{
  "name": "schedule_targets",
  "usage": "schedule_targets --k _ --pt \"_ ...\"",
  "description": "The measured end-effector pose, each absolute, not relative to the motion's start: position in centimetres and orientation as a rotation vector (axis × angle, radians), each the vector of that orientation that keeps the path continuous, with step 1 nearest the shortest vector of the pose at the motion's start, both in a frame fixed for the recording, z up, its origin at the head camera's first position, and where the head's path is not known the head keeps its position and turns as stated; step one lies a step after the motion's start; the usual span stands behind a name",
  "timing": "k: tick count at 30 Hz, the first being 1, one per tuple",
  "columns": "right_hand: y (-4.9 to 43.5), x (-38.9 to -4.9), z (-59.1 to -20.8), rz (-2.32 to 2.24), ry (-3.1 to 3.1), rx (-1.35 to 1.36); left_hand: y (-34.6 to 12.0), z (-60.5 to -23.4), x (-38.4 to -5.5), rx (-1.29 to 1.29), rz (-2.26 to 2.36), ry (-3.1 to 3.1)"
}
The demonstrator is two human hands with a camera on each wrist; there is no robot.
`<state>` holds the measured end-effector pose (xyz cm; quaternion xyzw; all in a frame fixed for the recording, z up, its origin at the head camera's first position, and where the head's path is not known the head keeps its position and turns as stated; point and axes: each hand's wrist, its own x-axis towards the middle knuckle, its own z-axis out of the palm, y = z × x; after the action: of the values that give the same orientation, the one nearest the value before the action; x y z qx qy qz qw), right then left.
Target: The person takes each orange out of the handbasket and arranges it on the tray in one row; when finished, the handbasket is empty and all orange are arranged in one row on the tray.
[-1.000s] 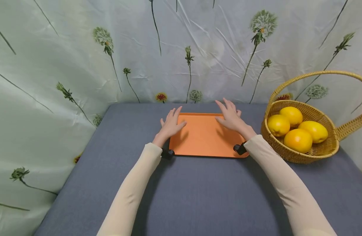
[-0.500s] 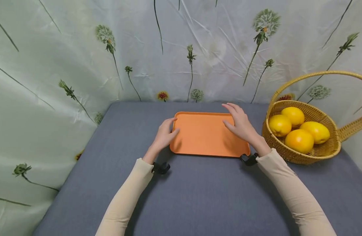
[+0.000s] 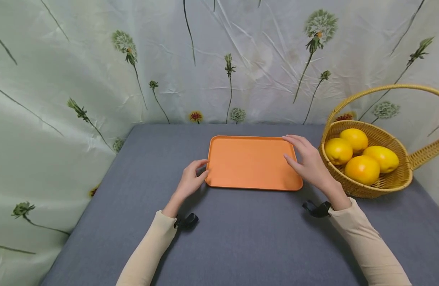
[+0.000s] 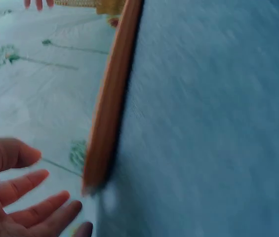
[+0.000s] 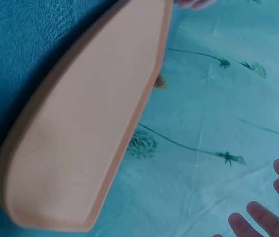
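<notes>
An orange rectangular tray with a low rim lies flat on the blue-grey cloth, nothing on it. My left hand is at the tray's left edge, its relaxed fingertips right at the rim. In the left wrist view the thumb and fingers are spread apart beside the tray's end, holding nothing. My right hand hovers over the tray's right end, thumb and fingers parted. The right wrist view has those fingers at the lower right, apart from the tray.
A wicker basket with a tall handle stands to the right, close beside my right hand. Several yellow-orange fruits lie in it. A pale curtain printed with dandelions hangs behind the cloth-covered table and along its left side.
Both hands have drawn back toward me and spread outward from above the tray, the left to its left edge and the right to its right end. The tray and basket stay put.
</notes>
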<state>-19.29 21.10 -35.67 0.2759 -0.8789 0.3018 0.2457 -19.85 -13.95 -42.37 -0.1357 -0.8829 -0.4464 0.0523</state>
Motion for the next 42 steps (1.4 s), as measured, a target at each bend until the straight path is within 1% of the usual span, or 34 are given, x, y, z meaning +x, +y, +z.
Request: schedule_targets --k 5,14,22,28,33,42 --pt "22.8 -18.8 -35.6 0.852 -2.35 0.687 -14.8 -43.1 -20.2 -0.449 -1.355 -2.674" --pt "27.0 -18.3 -35.5 0.927 -2.338 0.489 -15.5 -44.6 -20.5 -0.535 -1.287 -2.742" --pt "31.1 -18.9 -35.7 0.967 -2.431 0.297 -15.4 -45.0 -20.5 -0.657 -1.188 -2.768" --pt "33.0 -19.2 -36.4 0.933 -2.495 0.22 -15.7 -45.3 -20.4 -0.674 -1.144 -2.781" --pt "34.5 -19.5 -36.9 0.846 -2.586 0.213 -15.6 -45.4 -20.6 -0.675 -1.118 -2.788" --pt "35.9 -20.7 -37.1 0.763 -2.717 0.341 -15.5 -45.3 -20.5 -0.647 -1.123 -2.805"
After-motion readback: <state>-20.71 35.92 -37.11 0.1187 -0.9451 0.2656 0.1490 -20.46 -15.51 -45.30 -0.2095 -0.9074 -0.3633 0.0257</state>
